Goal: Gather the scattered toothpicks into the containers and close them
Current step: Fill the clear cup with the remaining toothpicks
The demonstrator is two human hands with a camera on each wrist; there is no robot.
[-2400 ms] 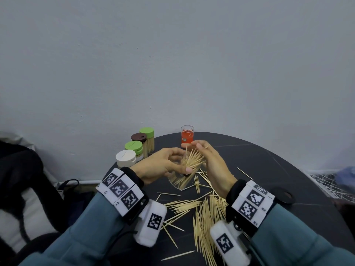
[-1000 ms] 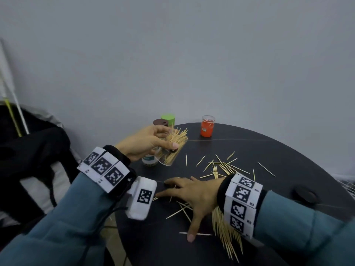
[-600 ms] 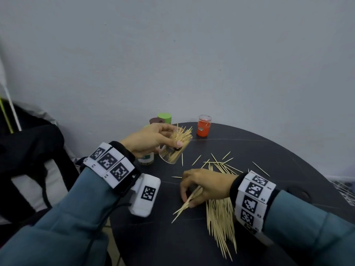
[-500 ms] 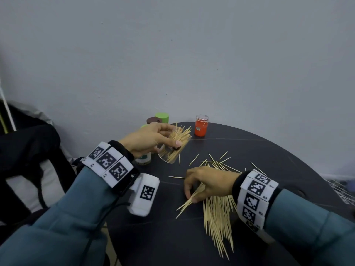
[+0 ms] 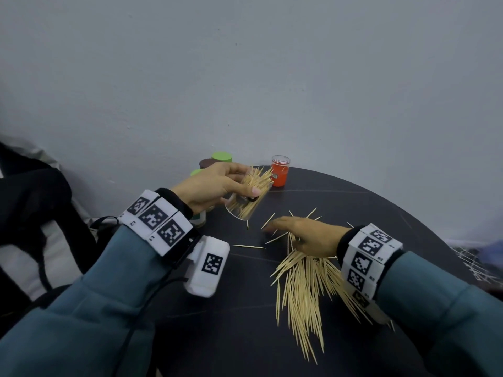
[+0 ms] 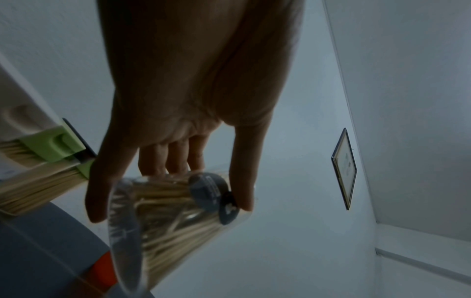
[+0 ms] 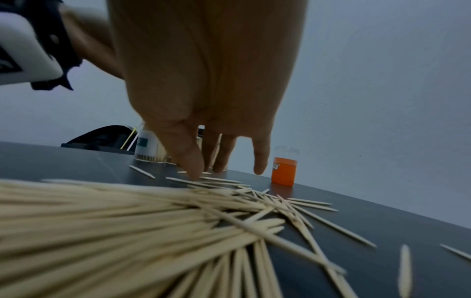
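Note:
My left hand (image 5: 236, 183) grips a clear toothpick container (image 5: 249, 198), tilted with its mouth up and right and a bundle of toothpicks fanning out of it. In the left wrist view the thumb and fingers (image 6: 173, 161) curl round the container (image 6: 163, 221). My right hand (image 5: 283, 227) lies low over the black table (image 5: 217, 322) with fingers stretched out. Its fingertips (image 7: 196, 171) touch loose toothpicks (image 7: 216, 181) and hold nothing. A big pile of toothpicks (image 5: 302, 289) lies under and in front of the right wrist.
An orange container (image 5: 280, 171) without a lid stands at the table's far edge. Green-lidded (image 5: 221, 157) and brown-lidded (image 5: 206, 162) containers stand behind my left hand, with a white one (image 5: 198, 219) under the wrist. Single toothpicks (image 5: 247, 246) lie between the hands. A black bag (image 5: 35, 202) sits at left.
My right hand let go of the bunch it pinched half a second ago and reached forward with straight fingers onto the loose toothpicks. The left hand still holds the tilted container.

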